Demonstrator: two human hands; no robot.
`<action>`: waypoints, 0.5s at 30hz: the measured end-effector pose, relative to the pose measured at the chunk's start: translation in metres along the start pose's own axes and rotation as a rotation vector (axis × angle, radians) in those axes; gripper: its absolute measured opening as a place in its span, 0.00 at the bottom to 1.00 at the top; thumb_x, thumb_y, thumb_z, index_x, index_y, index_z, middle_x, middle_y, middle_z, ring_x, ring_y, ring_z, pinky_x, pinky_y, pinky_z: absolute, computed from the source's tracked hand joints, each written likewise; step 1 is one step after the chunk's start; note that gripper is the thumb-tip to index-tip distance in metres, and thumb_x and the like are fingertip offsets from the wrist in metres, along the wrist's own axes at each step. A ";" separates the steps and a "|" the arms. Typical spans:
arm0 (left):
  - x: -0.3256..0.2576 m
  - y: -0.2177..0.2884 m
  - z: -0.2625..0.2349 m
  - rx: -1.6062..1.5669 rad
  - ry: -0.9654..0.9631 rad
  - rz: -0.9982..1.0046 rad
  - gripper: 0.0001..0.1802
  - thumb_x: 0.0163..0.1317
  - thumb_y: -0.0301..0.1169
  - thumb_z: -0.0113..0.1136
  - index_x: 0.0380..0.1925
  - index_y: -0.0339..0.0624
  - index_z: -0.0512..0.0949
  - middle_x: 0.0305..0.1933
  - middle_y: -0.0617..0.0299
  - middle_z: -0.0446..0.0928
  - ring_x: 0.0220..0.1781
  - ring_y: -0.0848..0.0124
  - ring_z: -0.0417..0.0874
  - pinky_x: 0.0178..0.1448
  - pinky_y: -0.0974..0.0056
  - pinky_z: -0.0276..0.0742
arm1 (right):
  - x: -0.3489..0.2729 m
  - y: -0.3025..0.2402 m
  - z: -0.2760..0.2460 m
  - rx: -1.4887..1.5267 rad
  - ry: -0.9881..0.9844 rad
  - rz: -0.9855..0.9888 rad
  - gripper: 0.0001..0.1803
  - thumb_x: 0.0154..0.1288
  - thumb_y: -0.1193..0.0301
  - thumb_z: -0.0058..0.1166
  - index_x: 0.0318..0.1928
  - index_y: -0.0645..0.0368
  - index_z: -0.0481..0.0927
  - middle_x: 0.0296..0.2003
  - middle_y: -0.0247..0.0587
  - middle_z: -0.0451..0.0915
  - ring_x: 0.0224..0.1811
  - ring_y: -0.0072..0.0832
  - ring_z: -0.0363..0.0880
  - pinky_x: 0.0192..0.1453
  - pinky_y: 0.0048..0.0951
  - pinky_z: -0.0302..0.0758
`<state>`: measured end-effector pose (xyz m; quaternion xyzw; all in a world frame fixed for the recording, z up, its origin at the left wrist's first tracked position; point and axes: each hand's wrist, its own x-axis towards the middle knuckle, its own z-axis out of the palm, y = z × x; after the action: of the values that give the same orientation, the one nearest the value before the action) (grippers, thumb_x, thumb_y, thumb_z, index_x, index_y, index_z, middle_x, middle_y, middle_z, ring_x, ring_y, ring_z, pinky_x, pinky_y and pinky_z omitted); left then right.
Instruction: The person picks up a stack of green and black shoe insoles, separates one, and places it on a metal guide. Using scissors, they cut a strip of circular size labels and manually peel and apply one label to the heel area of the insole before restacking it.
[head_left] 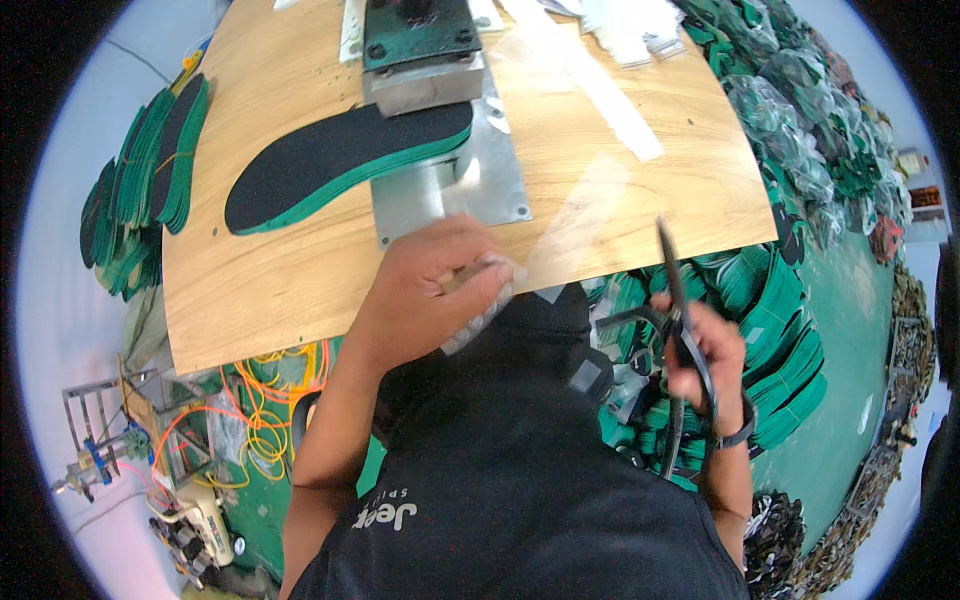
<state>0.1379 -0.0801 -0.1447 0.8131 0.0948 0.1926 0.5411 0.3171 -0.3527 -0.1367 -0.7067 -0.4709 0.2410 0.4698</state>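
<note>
My left hand is closed on a roll of clear tape at the near edge of a wooden board. A strip of clear tape runs from the roll up across the board. My right hand grips black scissors by the handles, blades pointing up near the board's near right edge. On the board lies a stack of black insoles with green edges, its toe end under a green metal press block on a steel plate.
Piles of green and black insoles sit left of the board, and more lie right and below it. Bagged bundles line the right side. Orange cables and a small machine are lower left.
</note>
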 end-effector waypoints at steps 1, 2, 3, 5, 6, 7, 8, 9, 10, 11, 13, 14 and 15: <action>0.007 -0.003 0.004 0.094 0.020 0.124 0.06 0.59 0.31 0.59 0.30 0.39 0.80 0.33 0.58 0.79 0.37 0.67 0.78 0.43 0.65 0.72 | 0.010 -0.002 -0.011 -0.208 0.062 -0.017 0.38 0.49 0.54 0.71 0.57 0.61 0.75 0.21 0.30 0.76 0.21 0.15 0.69 0.26 0.22 0.66; 0.020 -0.006 0.009 0.187 0.044 0.248 0.07 0.59 0.31 0.58 0.30 0.40 0.80 0.35 0.56 0.79 0.40 0.63 0.78 0.46 0.63 0.72 | 0.028 -0.005 -0.016 -0.275 0.124 0.029 0.35 0.51 0.57 0.70 0.57 0.60 0.74 0.21 0.32 0.76 0.21 0.17 0.68 0.27 0.23 0.66; 0.023 -0.011 0.022 0.239 0.020 0.314 0.06 0.59 0.31 0.57 0.30 0.40 0.79 0.37 0.55 0.80 0.42 0.61 0.79 0.48 0.61 0.73 | 0.049 -0.005 -0.019 -0.334 0.182 0.071 0.33 0.52 0.59 0.69 0.56 0.60 0.74 0.21 0.33 0.75 0.22 0.18 0.68 0.27 0.23 0.66; 0.028 -0.023 0.054 0.275 -0.084 0.409 0.06 0.59 0.30 0.58 0.31 0.40 0.80 0.41 0.56 0.80 0.46 0.56 0.79 0.51 0.56 0.74 | 0.086 0.013 -0.026 -0.489 0.236 0.000 0.31 0.53 0.62 0.68 0.55 0.58 0.72 0.22 0.39 0.76 0.21 0.26 0.73 0.28 0.28 0.69; 0.029 -0.013 0.062 0.287 -0.254 0.449 0.06 0.60 0.31 0.57 0.31 0.40 0.79 0.40 0.55 0.80 0.45 0.56 0.80 0.52 0.56 0.74 | 0.103 0.027 -0.028 -0.560 0.288 -0.042 0.30 0.53 0.64 0.67 0.55 0.57 0.72 0.23 0.42 0.77 0.23 0.31 0.75 0.29 0.31 0.71; 0.026 -0.002 0.067 0.300 -0.423 0.480 0.07 0.60 0.32 0.57 0.30 0.40 0.79 0.40 0.55 0.80 0.45 0.57 0.80 0.52 0.56 0.74 | 0.117 0.040 -0.028 -0.625 0.336 -0.086 0.29 0.53 0.65 0.66 0.55 0.57 0.72 0.24 0.45 0.78 0.24 0.36 0.78 0.30 0.34 0.73; 0.018 0.007 0.069 0.211 -0.472 0.388 0.07 0.60 0.31 0.57 0.31 0.39 0.79 0.40 0.54 0.80 0.44 0.58 0.80 0.52 0.56 0.74 | 0.128 0.047 -0.029 -0.641 0.351 -0.116 0.29 0.53 0.67 0.65 0.56 0.57 0.72 0.26 0.46 0.80 0.26 0.42 0.79 0.31 0.36 0.75; 0.010 0.012 0.069 0.120 -0.507 0.287 0.06 0.60 0.30 0.57 0.31 0.38 0.79 0.41 0.54 0.80 0.44 0.59 0.81 0.52 0.57 0.74 | 0.135 0.035 -0.028 -0.585 0.278 -0.006 0.27 0.55 0.68 0.63 0.55 0.60 0.72 0.33 0.50 0.80 0.34 0.45 0.79 0.40 0.37 0.76; 0.006 0.009 0.068 -0.053 -0.353 0.396 0.06 0.60 0.27 0.58 0.34 0.36 0.80 0.42 0.54 0.81 0.43 0.60 0.81 0.52 0.59 0.75 | 0.140 0.033 -0.026 -0.735 0.341 -0.251 0.26 0.55 0.69 0.62 0.54 0.62 0.73 0.38 0.52 0.79 0.39 0.47 0.78 0.45 0.38 0.74; 0.001 0.010 0.061 -0.113 -0.225 0.358 0.06 0.60 0.26 0.58 0.35 0.37 0.81 0.41 0.55 0.81 0.43 0.61 0.81 0.51 0.60 0.75 | 0.143 0.031 -0.023 -0.874 0.407 -0.501 0.24 0.56 0.70 0.61 0.53 0.63 0.73 0.43 0.54 0.78 0.45 0.48 0.77 0.50 0.39 0.73; -0.006 0.014 0.047 -0.245 0.018 0.286 0.07 0.60 0.26 0.58 0.37 0.38 0.81 0.39 0.57 0.80 0.43 0.63 0.80 0.49 0.63 0.75 | 0.120 0.001 -0.008 -0.608 0.279 -0.540 0.22 0.58 0.68 0.60 0.52 0.64 0.75 0.49 0.54 0.76 0.51 0.47 0.74 0.58 0.41 0.69; -0.010 0.015 0.039 -0.280 0.071 0.243 0.10 0.59 0.23 0.60 0.42 0.36 0.81 0.43 0.56 0.80 0.46 0.65 0.80 0.52 0.66 0.74 | 0.104 -0.012 0.008 -0.384 0.129 -0.479 0.26 0.55 0.61 0.64 0.52 0.62 0.75 0.49 0.52 0.77 0.50 0.46 0.76 0.54 0.39 0.72; -0.012 0.013 0.035 -0.311 0.138 0.214 0.10 0.59 0.23 0.59 0.41 0.35 0.81 0.43 0.56 0.79 0.47 0.66 0.79 0.52 0.66 0.74 | 0.094 -0.014 0.028 -0.172 -0.024 -0.412 0.30 0.52 0.56 0.67 0.52 0.61 0.76 0.47 0.50 0.78 0.45 0.42 0.79 0.48 0.36 0.75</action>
<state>0.1404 -0.1194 -0.1474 0.7100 0.0138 0.3165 0.6289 0.3309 -0.2548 -0.1269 -0.6299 -0.6298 0.1074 0.4415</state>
